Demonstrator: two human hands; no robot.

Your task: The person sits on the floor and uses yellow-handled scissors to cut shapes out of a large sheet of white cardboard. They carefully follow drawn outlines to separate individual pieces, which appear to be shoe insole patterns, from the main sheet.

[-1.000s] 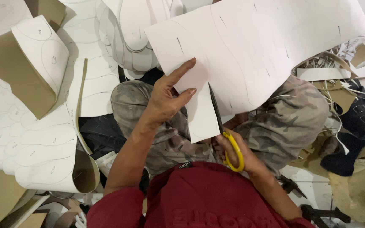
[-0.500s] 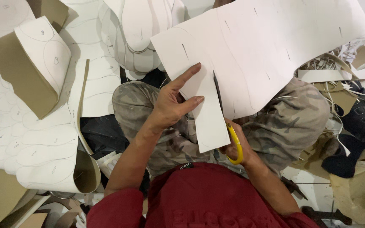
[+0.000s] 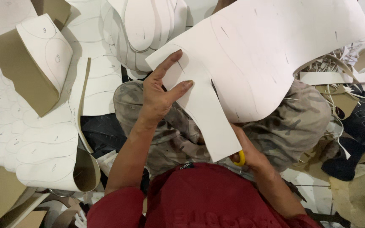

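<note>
Over lap: white sheet (image 3: 258, 55) under left hand (image 3: 159, 95)

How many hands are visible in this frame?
2. The left hand grips the white sheet at its left edge; the right hand sits under the sheet's lower strip, mostly hidden, on yellow-handled scissors.

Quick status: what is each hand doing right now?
Left hand: pinching the white sheet at its cut strip, thumb on top.
Right hand: closed around the yellow scissor handle, mostly hidden under the sheet.
</note>
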